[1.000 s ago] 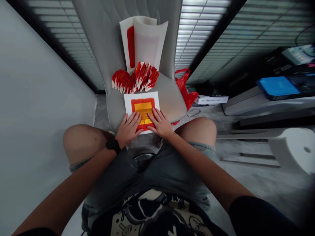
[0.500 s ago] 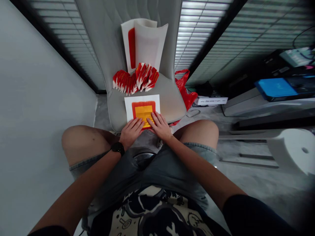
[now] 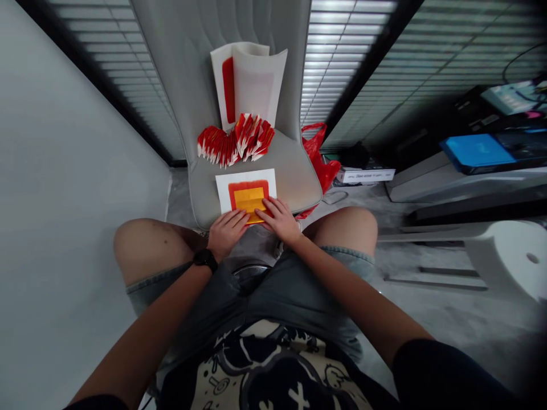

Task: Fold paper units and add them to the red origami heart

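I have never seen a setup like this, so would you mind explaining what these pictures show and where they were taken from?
All three pictures come from one camera worn on a person's head, looking forward and down, so no machine is involved, only two bare hands. The person sits facing a grey padded chair and uses its seat as a work surface. The left hand, with a black watch at the wrist, and the right hand both rest on a white paper sheet printed or layered with a red and yellow square. Neither hand grips anything. Just beyond lie pleated red-and-white paper pieces, and curved white sheets stand against the backrest.
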### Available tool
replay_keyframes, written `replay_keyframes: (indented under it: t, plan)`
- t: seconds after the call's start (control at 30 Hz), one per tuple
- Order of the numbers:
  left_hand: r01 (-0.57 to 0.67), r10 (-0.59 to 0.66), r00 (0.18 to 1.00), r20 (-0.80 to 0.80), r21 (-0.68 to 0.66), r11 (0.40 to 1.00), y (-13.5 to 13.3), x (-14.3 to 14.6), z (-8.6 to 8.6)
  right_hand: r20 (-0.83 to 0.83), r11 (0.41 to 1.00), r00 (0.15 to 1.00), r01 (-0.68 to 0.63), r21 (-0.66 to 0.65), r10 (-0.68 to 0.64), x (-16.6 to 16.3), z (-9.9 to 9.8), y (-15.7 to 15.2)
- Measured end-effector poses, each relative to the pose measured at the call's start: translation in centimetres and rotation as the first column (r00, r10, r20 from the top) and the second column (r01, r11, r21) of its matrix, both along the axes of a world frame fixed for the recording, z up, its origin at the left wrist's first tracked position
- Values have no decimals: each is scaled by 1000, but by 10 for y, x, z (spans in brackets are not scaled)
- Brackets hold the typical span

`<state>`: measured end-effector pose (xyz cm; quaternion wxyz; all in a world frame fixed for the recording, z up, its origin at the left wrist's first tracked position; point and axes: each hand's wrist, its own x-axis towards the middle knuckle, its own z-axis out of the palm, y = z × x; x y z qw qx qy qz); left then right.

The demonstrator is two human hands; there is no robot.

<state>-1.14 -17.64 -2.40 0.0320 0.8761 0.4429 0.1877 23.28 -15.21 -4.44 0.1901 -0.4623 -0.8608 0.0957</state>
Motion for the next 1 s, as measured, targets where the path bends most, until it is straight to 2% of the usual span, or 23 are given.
replay_keyframes:
  t: [0.47, 0.73, 1.0]
  plan:
    - [-19, 32, 975, 220, -61, 998, 4, -2, 2, 0, 998, 999, -37, 53, 37, 3, 1, -2]
    - [-35, 59, 968, 246, -98, 995, 5, -2, 2, 18, 996, 1000, -18, 85, 16, 2, 5, -2]
    - [-18, 31, 972, 234, -58, 998, 5, -2, 1, -12, 995, 999, -30, 98, 31, 2, 5, -1]
